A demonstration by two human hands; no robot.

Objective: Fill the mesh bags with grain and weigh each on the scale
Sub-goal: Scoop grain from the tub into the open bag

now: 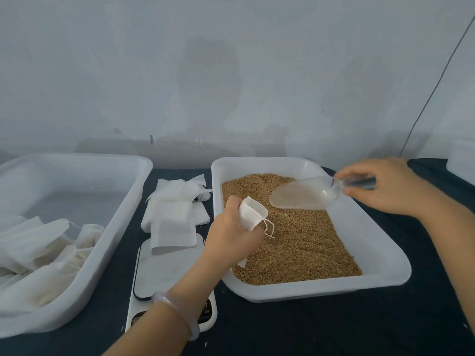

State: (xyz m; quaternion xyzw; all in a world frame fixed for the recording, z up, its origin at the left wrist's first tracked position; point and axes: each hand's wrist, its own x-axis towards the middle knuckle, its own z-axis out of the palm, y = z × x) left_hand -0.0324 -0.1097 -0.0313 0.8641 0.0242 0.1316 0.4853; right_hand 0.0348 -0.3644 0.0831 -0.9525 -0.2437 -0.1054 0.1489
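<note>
A white tray [380, 250] on the right holds brown grain [303, 240]. Over its left side my left hand [231, 237] grips a small white mesh bag [250, 213] with its mouth up and its drawstring hanging loose. My right hand [385, 186] holds a clear plastic scoop [305, 192] by the handle, above the far part of the grain, its bowl pointing toward the bag. The scoop looks empty. A white scale [164, 273] lies between the two trays, partly under my left forearm.
A second white tray [123, 219] on the left holds several filled white bags [38, 247]. A pile of flat empty bags [174, 217] lies behind the scale and overlaps its platform. A grey wall stands close behind, with a thin cable [431, 91] at the right.
</note>
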